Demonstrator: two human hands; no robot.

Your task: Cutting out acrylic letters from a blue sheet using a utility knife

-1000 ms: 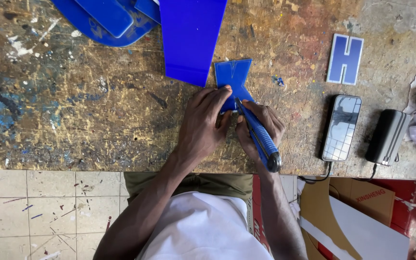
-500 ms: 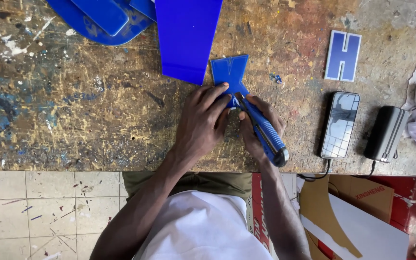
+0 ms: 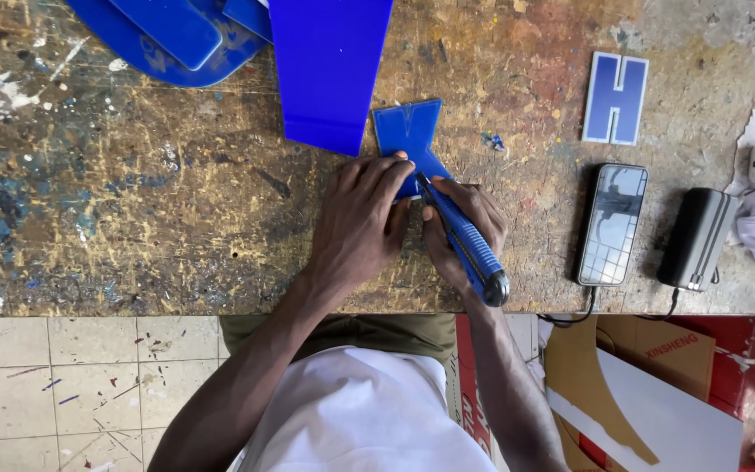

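Workbench (image 3: 133, 218): we see a rough, paint-crusted top; the blade could snag on it.
Left hand (image 3: 362, 223): fingers flat and spread, pinning the blue cut-out piece (image 3: 411, 140) just ahead of us, fingertips beside the blade; a slip could nick them.
Right hand (image 3: 465, 232): closed around the blue utility knife (image 3: 465, 240); heavy pressure could gouge the piece.
Phone (image 3: 612, 223): well clear.

The paint-flecked wooden surface (image 3: 133, 218) carries blue sheets (image 3: 329, 70) at twelve o'clock. A blue cut-out piece (image 3: 408, 135) lies central. At three o'clock lie a block letter (image 3: 615, 98), a phone (image 3: 612, 224) and a black box (image 3: 697, 238).
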